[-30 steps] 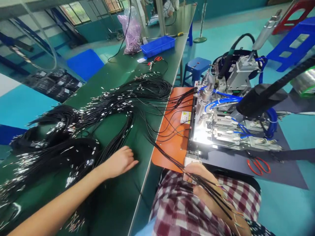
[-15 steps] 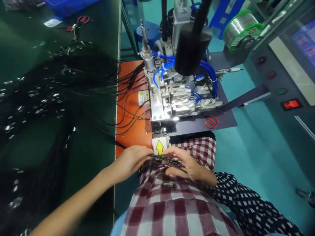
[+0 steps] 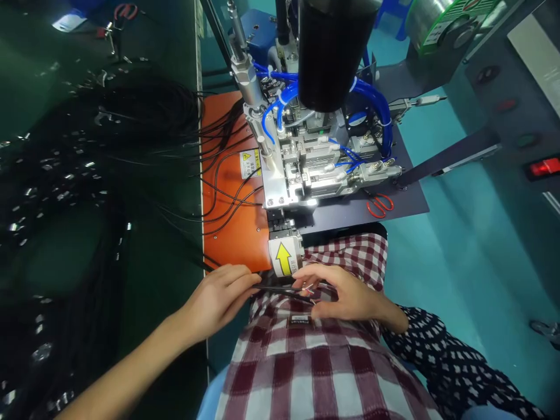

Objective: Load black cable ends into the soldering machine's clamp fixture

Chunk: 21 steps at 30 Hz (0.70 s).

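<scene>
Several black cables (image 3: 280, 288) stretch between my two hands, just above my lap. My left hand (image 3: 227, 294) is closed around them, its fingertips pinching near the edge of the orange plate. At their right end, stripped tips show thin red and white wires (image 3: 308, 289). My right hand (image 3: 343, 293) curves around these tips, thumb and fingers apart; the tips lie by its fingers. Just beyond the hands is a machine part with a yellow arrow label (image 3: 284, 256).
An orange plate (image 3: 234, 233) carries loose cables into a metal machine (image 3: 324, 169) with blue air tubes. Red-handled scissors (image 3: 380, 205) lie on its dark base. Piles of black cables (image 3: 144, 116) cover the left table. A solder wire spool (image 3: 450, 23) hangs upper right.
The cables have shifted left through my right hand, so their stripped ends now show at its fingers. The right thumb has spread away from the fingers. The camera view has moved slightly closer.
</scene>
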{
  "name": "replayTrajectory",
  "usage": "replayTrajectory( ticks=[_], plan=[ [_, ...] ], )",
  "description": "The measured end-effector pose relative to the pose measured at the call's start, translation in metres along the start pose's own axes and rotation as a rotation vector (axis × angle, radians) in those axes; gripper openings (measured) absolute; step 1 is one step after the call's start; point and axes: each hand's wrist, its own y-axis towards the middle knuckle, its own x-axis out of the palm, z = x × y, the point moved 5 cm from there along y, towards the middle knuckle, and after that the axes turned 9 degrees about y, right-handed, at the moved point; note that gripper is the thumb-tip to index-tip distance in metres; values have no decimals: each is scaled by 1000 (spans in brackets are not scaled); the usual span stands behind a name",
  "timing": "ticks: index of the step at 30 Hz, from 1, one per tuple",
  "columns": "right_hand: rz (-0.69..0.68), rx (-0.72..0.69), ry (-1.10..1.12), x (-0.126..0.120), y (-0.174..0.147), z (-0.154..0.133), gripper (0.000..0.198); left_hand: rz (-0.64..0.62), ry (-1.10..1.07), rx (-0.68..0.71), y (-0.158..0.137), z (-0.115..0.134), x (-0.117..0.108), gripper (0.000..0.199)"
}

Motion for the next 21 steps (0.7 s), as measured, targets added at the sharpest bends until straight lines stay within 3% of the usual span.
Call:
replayTrajectory(
  ticks=[3,5,7,11,15,18,21],
  plan=[
    [-26,22,60,-1,-3,3,37,-123,-49,22,-2,4,-1,18],
    [75,71,-100,-5,-2,16,35,-195,-101,16,-6,7,-2,17],
    [146,125,-290,-4,0,33,29,-191,-115,3,-10,9,-4,18],
    [39,146,-280,17,12,51,25,-114,-64,-11,-15,10,-9,19],
    [120,41,-304,13,21,19,21,-22,19,-8,-18,11,-7,26],
    [276,-96,-445,-7,25,-18,23,-3,134,-11,-16,12,3,21],
    [316,-202,-583,-18,32,-34,23,83,247,24,-5,16,7,16]
  ],
)
